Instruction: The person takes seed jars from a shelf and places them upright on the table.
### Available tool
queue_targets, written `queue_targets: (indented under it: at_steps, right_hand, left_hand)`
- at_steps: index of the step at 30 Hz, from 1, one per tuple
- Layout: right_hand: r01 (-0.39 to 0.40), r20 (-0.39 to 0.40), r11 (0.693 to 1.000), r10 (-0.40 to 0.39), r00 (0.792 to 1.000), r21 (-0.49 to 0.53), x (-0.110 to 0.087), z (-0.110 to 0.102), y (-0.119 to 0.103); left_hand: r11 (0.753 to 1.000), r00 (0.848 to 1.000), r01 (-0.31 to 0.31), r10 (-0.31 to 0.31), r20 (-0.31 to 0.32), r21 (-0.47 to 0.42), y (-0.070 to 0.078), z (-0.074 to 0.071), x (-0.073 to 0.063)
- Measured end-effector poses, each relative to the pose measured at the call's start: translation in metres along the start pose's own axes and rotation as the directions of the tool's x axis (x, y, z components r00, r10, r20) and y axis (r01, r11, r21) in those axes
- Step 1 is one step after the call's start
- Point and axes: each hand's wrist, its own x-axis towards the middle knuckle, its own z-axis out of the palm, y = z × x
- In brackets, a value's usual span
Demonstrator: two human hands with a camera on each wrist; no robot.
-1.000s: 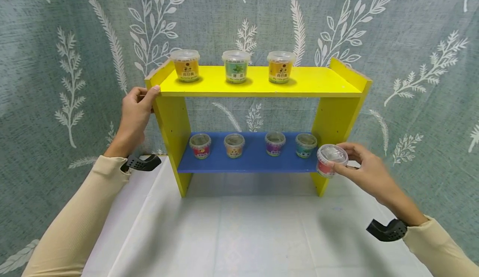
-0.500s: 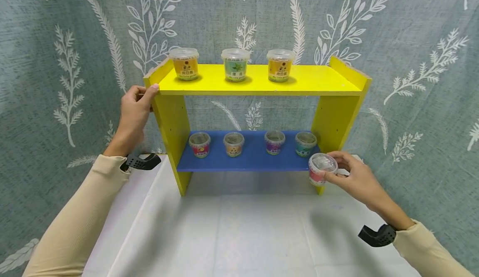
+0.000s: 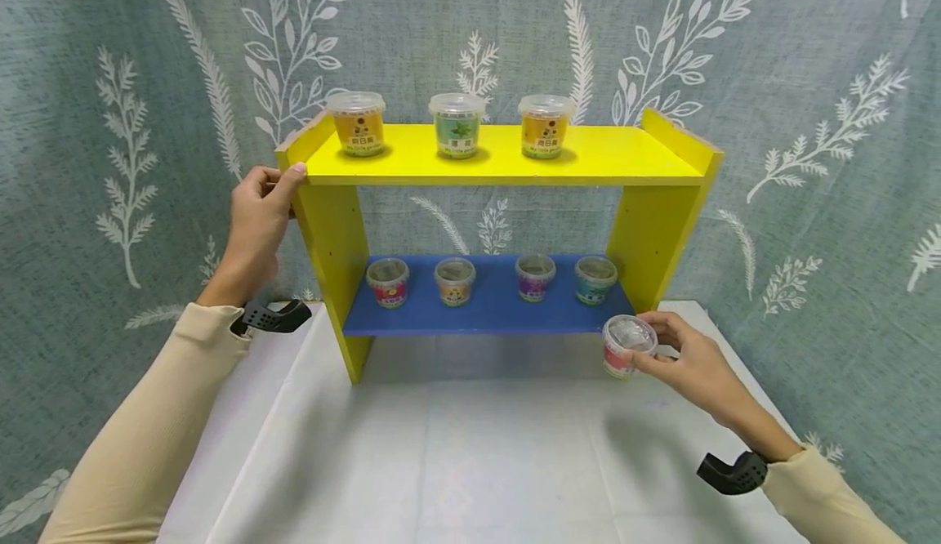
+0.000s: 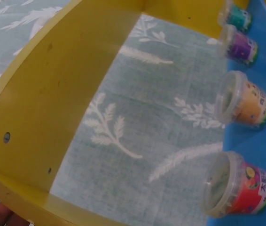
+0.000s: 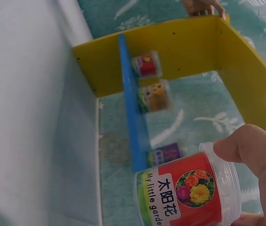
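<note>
only right wrist view, held cup's (image 5: 185,190) flower picture (image 5: 195,188)

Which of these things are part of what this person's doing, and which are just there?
Part of it:
red-labelled tub in the right hand
yellow-and-blue shelf, gripped by the left hand
probably the three tubs on top and four tubs below

Just there:
leafy curtain
white-covered table
</note>
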Motion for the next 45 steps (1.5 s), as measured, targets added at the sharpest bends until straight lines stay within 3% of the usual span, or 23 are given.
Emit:
queue_targets:
  at_steps: [14, 23, 37, 45]
  right_hand:
    - [-0.015, 0.027, 0.999, 0.015, 1.000, 0.030, 0.007, 0.016, 0.024]
    - [-0.056, 0.037, 0.998, 0.055, 0.998, 0.042, 0.009, 0.025, 0.041]
    - [-0.119, 0.009, 0.992, 0.119, 0.993, 0.031, -0.003, 0.043, 0.068]
    - [-0.116, 0.015, 0.988, 0.115, 0.993, 0.106, 0.001, 0.051, 0.077]
  left_hand:
    - [1.000, 1.000, 0.001, -0.001, -0.024, -0.002, -0.003, -0.008, 0.003]
    - [1.000, 1.000, -0.009, 0.009, -0.025, 0.012, 0.000, -0.005, 0.007]
    - [1.000, 1.000, 0.006, -0.007, 0.012, 0.024, -0.004, 0.004, 0.001]
    - [0.999, 1.000, -0.007, 0.007, 0.012, 0.032, -0.003, 0.000, 0.001]
